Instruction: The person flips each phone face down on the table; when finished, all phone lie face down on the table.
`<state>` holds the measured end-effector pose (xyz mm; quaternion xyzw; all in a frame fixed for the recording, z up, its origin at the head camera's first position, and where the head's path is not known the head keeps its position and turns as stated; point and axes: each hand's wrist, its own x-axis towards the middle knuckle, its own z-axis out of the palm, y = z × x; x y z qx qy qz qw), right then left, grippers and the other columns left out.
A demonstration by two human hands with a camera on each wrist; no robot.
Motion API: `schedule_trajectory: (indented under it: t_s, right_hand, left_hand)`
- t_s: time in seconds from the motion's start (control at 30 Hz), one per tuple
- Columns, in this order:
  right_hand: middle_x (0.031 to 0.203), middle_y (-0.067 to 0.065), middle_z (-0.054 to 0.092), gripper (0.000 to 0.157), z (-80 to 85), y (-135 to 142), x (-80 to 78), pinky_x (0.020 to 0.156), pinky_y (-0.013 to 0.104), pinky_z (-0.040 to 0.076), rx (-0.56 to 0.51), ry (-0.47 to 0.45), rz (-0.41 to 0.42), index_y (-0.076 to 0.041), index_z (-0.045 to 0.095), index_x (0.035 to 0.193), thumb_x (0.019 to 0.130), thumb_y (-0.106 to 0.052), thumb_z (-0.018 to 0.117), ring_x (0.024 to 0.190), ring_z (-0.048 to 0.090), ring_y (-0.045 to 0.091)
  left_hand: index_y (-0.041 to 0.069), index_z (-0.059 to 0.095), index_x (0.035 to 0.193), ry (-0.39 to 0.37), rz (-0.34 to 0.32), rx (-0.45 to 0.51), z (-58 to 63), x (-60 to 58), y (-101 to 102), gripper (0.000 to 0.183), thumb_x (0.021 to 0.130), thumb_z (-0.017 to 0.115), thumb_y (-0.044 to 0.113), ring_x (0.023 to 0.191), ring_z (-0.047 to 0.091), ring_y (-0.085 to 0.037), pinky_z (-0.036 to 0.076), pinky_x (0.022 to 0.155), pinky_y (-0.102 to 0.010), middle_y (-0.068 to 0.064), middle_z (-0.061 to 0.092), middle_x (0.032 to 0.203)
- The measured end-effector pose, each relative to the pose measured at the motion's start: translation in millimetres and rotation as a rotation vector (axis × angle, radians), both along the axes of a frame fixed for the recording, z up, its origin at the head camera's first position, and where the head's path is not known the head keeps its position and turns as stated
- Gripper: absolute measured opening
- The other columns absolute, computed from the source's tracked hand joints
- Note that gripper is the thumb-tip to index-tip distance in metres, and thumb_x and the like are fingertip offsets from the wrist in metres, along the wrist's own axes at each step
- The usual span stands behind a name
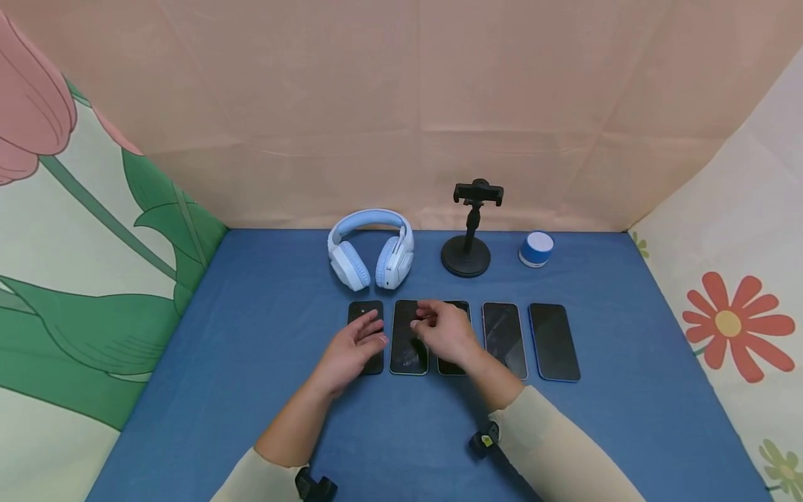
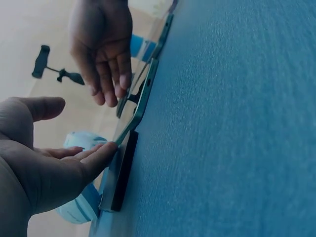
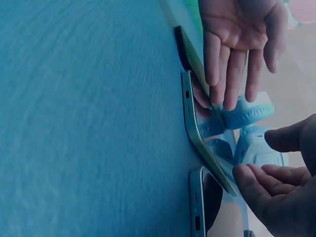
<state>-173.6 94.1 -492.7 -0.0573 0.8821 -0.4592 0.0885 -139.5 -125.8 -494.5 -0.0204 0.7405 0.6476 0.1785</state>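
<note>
Several phones lie in a row on the blue table. My left hand hovers over the leftmost black phone, fingers loosely extended and thumb apart in the left wrist view. My right hand is above the second phone and third phone, partly covering them. Its thumb and bent fingers stand apart in the right wrist view, with nothing between them. I cannot tell whether any fingertip touches a screen. To the right lie the fourth phone and the blue-edged fifth phone.
Behind the phones stand light-blue and white headphones, a black phone stand with a round base, and a small blue-and-white round container. A beige backdrop rises at the table's rear, with flower-patterned cloth on both sides.
</note>
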Motion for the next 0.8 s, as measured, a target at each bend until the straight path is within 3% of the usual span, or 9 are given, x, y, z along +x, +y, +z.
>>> schedule_trajectory:
  t_s: [0.43,0.8]
  right_hand:
    - [0.128,0.011,0.07,0.049,3.0,8.4,2.6,0.084,0.042,0.059,0.064,-0.005,-0.008,0.0,0.061,0.141,0.099,-0.023,0.071,0.107,0.07,0.025]
    - [0.134,0.016,0.068,0.053,3.6,11.4,6.3,0.094,0.047,0.058,0.054,-0.023,-0.013,0.001,0.059,0.143,0.099,-0.026,0.07,0.115,0.069,0.028]
  left_hand:
    - [0.0,0.033,0.16,-0.01,-0.049,-0.009,-1.7,0.1,8.2,0.068,0.102,0.064,0.016,0.142,0.049,-0.033,0.039,0.117,-0.051,-0.02,0.047,0.157]
    - [-0.004,0.032,0.16,-0.023,-0.081,-0.008,0.3,0.5,13.7,0.07,0.103,0.065,0.019,0.15,0.037,-0.032,0.032,0.121,-0.051,-0.021,0.039,0.162]
